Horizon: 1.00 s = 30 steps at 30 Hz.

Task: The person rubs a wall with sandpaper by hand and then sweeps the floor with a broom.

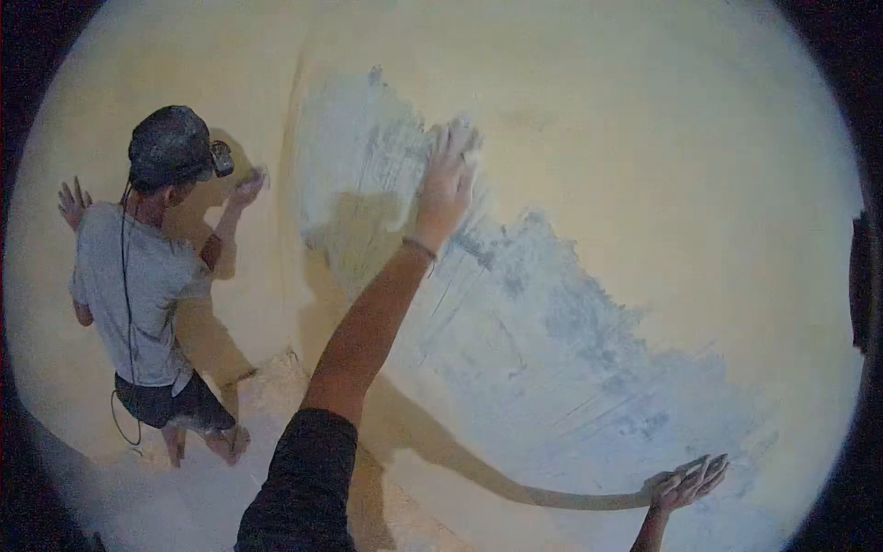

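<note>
My left hand reaches up, fingers stretched out, against the upper edge of a pale grey-white patch on the wall. Its fingertips are slightly blurred and look coated in grey. A thin band circles that wrist, and a black sleeve covers the upper arm. Low on the right, my right hand is near the lower edge of the patch, fingers apart and a little bent, with grey smudges on them. I see nothing held in it. Streaks and darker grey smears run across the patch.
A yellowish wall surrounds the patch. To the left a co-worker in a cap and grey shirt stands close, with both hands raised near the wall and a cable down the back. A pale floor shows at lower left.
</note>
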Each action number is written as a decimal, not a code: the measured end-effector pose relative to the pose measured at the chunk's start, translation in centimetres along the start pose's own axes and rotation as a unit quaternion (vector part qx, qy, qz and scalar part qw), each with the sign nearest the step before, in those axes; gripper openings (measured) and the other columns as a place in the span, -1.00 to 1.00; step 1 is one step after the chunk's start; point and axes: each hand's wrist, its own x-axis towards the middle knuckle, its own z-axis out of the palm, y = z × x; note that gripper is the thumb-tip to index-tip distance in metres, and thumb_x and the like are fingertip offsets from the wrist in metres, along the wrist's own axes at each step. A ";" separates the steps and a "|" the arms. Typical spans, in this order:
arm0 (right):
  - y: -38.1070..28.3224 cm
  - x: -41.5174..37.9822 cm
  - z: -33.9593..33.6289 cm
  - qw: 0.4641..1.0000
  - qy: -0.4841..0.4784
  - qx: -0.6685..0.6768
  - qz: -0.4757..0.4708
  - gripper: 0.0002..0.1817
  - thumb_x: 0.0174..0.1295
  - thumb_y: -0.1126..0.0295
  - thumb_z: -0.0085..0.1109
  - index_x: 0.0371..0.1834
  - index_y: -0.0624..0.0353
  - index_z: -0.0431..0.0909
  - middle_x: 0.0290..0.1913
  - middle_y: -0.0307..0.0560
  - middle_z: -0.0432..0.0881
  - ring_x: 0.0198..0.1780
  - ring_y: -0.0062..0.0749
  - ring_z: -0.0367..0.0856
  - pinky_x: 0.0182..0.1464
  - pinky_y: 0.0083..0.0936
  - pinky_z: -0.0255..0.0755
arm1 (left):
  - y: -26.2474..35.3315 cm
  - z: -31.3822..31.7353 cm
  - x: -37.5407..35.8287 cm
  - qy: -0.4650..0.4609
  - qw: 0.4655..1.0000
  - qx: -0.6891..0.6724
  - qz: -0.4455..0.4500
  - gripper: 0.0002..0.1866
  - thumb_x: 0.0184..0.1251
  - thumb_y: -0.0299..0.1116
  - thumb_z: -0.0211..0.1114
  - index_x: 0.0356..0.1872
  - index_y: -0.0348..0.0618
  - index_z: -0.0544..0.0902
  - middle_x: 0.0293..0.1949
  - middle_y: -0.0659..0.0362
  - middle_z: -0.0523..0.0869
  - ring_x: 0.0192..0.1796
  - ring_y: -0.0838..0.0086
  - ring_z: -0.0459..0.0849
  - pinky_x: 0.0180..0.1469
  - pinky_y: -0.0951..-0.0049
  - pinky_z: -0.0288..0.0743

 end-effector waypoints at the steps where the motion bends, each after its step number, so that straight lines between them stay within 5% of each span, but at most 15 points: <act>1: 1.6 -0.7 1.1 0.998 0.012 -0.057 -0.009 -0.32 0.60 -0.13 -0.41 0.54 0.07 0.30 0.59 0.19 0.24 0.61 0.20 0.14 0.55 0.23 0.01 | -0.5 0.5 1.1 0.004 1.000 -0.005 -0.006 -0.51 0.68 -0.19 -0.09 0.51 -0.09 0.40 0.61 -0.11 0.16 0.65 -0.13 -0.02 0.66 0.06 -0.13; 5: 2.0 -0.7 0.7 0.999 0.010 -0.044 -0.019 -0.36 0.63 -0.07 -0.46 0.56 0.05 0.28 0.60 0.16 0.23 0.59 0.19 0.19 0.55 0.18 0.06 | -1.3 0.9 0.9 0.027 0.997 -0.003 -0.071 -0.48 0.71 -0.15 -0.12 0.54 -0.08 0.36 0.62 -0.10 0.14 0.66 -0.10 -0.03 0.67 0.09 -0.15; 9: 3.4 -1.4 1.5 1.000 0.013 -0.016 -0.018 -0.31 0.62 -0.13 -0.52 0.56 0.05 0.30 0.60 0.15 0.24 0.60 0.20 0.17 0.57 0.13 0.03 | -2.7 1.8 -9.0 0.024 0.991 -0.033 -0.127 -0.46 0.71 -0.12 -0.14 0.55 -0.14 0.33 0.62 -0.12 0.13 0.66 -0.11 -0.04 0.68 0.12 -0.19; 17: 1.2 0.3 1.2 0.999 0.038 0.003 0.007 -0.34 0.61 -0.12 -0.44 0.53 0.06 0.33 0.57 0.18 0.29 0.58 0.21 0.21 0.52 0.17 0.14 | -2.9 2.6 0.1 -0.042 0.984 -0.020 -0.172 -0.47 0.69 -0.20 -0.11 0.54 -0.21 0.32 0.63 -0.14 0.08 0.66 -0.16 -0.10 0.67 0.03 -0.22; 21: 1.4 -0.2 1.4 0.999 0.047 0.012 0.011 -0.31 0.61 -0.12 -0.42 0.49 0.14 0.38 0.56 0.20 0.31 0.58 0.22 0.21 0.52 0.15 0.14 | -1.7 5.7 -9.2 -0.051 0.981 0.125 -0.137 -0.49 0.67 -0.28 -0.06 0.50 -0.29 0.35 0.57 -0.16 0.25 0.60 -0.03 0.19 0.60 0.15 0.08; 22: 0.6 0.2 1.7 0.999 0.040 0.010 0.021 -0.31 0.61 -0.12 -0.42 0.49 0.14 0.38 0.56 0.20 0.31 0.58 0.22 0.21 0.52 0.15 0.14 | 0.3 5.9 -11.4 0.017 0.993 0.023 -0.110 -0.50 0.67 -0.32 -0.06 0.51 -0.30 0.33 0.57 -0.14 0.26 0.62 0.02 0.18 0.62 0.18 0.03; 25: 1.8 -1.7 3.0 0.999 0.017 0.012 0.049 -0.34 0.59 -0.10 -0.31 0.42 0.20 0.46 0.56 0.21 0.31 0.59 0.20 0.19 0.54 0.11 0.10 | 3.6 6.5 -14.2 -0.039 0.986 -0.004 -0.164 -0.49 0.67 -0.31 -0.08 0.53 -0.27 0.33 0.64 -0.17 0.04 0.68 -0.12 -0.11 0.67 0.02 -0.23; 29: 1.3 -1.1 3.5 0.995 0.058 0.077 0.028 -0.28 0.56 -0.20 -0.30 0.40 0.18 0.47 0.55 0.32 0.29 0.60 0.23 0.18 0.56 0.17 0.04 | 0.2 7.8 -12.6 -0.060 0.986 -0.058 -0.143 -0.46 0.65 -0.31 -0.03 0.55 -0.25 0.30 0.66 -0.11 0.00 0.68 -0.12 -0.12 0.67 -0.05 -0.28; 30: 1.5 -1.7 3.8 0.992 0.052 0.104 0.047 -0.24 0.54 -0.27 -0.30 0.36 0.17 0.50 0.54 0.37 0.27 0.60 0.25 0.18 0.56 0.17 0.05 | 1.6 8.4 -12.0 -0.006 0.986 -0.054 -0.161 -0.47 0.66 -0.31 -0.04 0.55 -0.23 0.31 0.65 -0.09 0.03 0.68 -0.10 -0.12 0.67 -0.07 -0.29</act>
